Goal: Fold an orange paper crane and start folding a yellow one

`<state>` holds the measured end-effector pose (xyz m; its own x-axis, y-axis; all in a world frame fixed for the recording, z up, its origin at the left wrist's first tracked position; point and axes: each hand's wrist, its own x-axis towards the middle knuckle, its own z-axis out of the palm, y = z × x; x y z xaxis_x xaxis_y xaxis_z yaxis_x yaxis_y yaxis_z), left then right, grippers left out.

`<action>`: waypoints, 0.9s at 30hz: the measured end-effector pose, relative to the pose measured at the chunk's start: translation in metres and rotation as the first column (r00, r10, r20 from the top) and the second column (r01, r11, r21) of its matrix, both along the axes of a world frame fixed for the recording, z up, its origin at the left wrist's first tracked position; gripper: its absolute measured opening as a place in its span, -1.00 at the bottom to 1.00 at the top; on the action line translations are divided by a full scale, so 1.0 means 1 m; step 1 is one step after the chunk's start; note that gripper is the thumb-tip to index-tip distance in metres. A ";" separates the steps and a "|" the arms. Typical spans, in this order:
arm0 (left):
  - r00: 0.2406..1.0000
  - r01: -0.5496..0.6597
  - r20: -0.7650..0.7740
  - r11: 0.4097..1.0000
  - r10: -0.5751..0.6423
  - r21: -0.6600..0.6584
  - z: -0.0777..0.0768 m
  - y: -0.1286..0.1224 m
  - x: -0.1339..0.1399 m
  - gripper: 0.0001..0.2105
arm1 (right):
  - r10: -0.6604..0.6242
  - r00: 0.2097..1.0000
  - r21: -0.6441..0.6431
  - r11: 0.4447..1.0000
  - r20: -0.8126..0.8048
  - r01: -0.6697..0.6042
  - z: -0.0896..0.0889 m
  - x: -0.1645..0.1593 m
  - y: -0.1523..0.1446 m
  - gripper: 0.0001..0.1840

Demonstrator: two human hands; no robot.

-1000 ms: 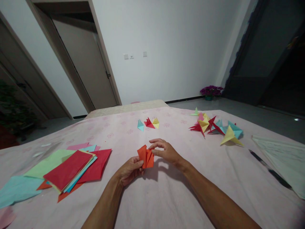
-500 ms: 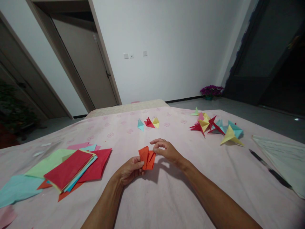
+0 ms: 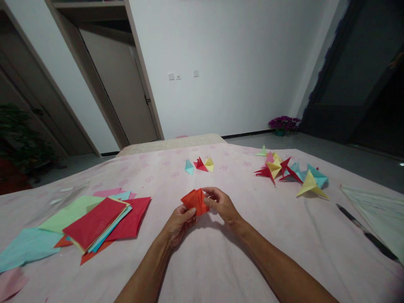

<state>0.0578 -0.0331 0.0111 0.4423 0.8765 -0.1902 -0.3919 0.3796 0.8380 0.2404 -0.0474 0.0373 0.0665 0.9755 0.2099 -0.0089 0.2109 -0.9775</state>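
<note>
Well to the left of the orange folded paper (image 3: 198, 203), a light blue sheet (image 3: 30, 248) and a pale green sheet (image 3: 67, 214) spread over the pink cloth (image 3: 202, 273) on the desk. Nearer the orange paper on that side lies a stack of sheets with red on top (image 3: 94, 223), partly covering a larger red sheet (image 3: 139, 216).

The left hand (image 3: 181, 223) is clamped on the lower left edge of the orange paper, thumb in front. The paper seems raised off the cloth, judging by the shadow. Too light a pinch there could let the layers slide apart; too tight a one could crush a crease askew.

Beyond the orange paper stand three small folded pieces: blue (image 3: 189, 167), red (image 3: 201, 164) and yellow (image 3: 209, 164).

The right hand (image 3: 222, 206) touches the orange paper's right edge, thumb and forefinger close together; whether they grip a flap, I cannot tell. A sharp outward tug here could tear the thin paper.

Far to the right of the orange paper lie a heap of folded pieces (image 3: 274, 169) and a slim dark tool (image 3: 378, 244).
</note>
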 end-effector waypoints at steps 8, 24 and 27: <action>0.993 -0.091 -0.066 0.987 0.100 0.130 -0.008 -0.003 0.010 -0.62 | -0.065 0.994 0.030 0.998 0.085 0.062 -0.010 -0.018 -0.004 -0.77; 0.972 -0.155 -0.143 0.964 0.188 0.215 -0.010 -0.005 0.015 -0.59 | -0.069 0.996 -0.054 0.996 0.058 0.072 -0.015 -0.022 -0.006 -0.71; 0.968 -0.184 -0.134 0.961 0.213 0.204 -0.011 -0.004 0.016 -0.58 | -0.017 1.000 -0.058 0.998 0.014 0.017 -0.012 -0.024 -0.009 -0.64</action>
<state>0.0733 -0.0367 0.0004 0.2342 0.9701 -0.0645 -0.3050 0.1363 0.9426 0.2159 -0.0564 0.0255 0.0806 0.9848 0.1537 0.0074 0.1536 -0.9881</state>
